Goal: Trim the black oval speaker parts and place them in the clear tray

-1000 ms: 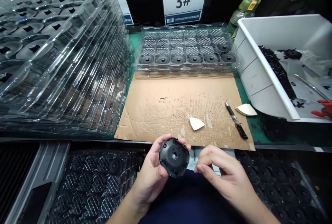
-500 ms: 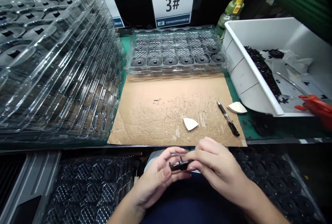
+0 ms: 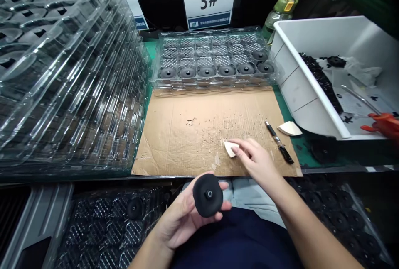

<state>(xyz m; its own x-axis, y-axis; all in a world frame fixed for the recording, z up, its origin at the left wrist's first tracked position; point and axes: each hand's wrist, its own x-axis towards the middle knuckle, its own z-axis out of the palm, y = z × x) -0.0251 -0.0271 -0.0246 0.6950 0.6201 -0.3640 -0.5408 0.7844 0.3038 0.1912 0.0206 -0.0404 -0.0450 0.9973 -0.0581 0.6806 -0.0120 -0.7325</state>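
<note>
My left hand (image 3: 187, 215) holds a round black plastic disc (image 3: 204, 202) by its edge in front of my body. The face with a small raised hub at its centre is turned up towards me. Over the cardboard sheet (image 3: 174, 148), my right hand (image 3: 254, 159) has its thumb and fingers closed on a white wedge-shaped sponge (image 3: 229, 147). Just right of that hand lies a black pen (image 3: 279, 142). A second white wedge (image 3: 289, 128) rests by the cardboard's right edge.
Tall stacks of clear plastic trays (image 3: 102, 74) stand at left. Behind the cardboard is a clear tray (image 3: 215, 80) with several black discs. A white bin (image 3: 314, 94) at right holds black scraps and a red-handled tool (image 3: 382, 123). More disc trays (image 3: 102, 235) sit below the bench edge.
My right hand has left the black disc and reached forward to the white sponge, closing on it. My left hand now holds the disc alone, turned face up.
</note>
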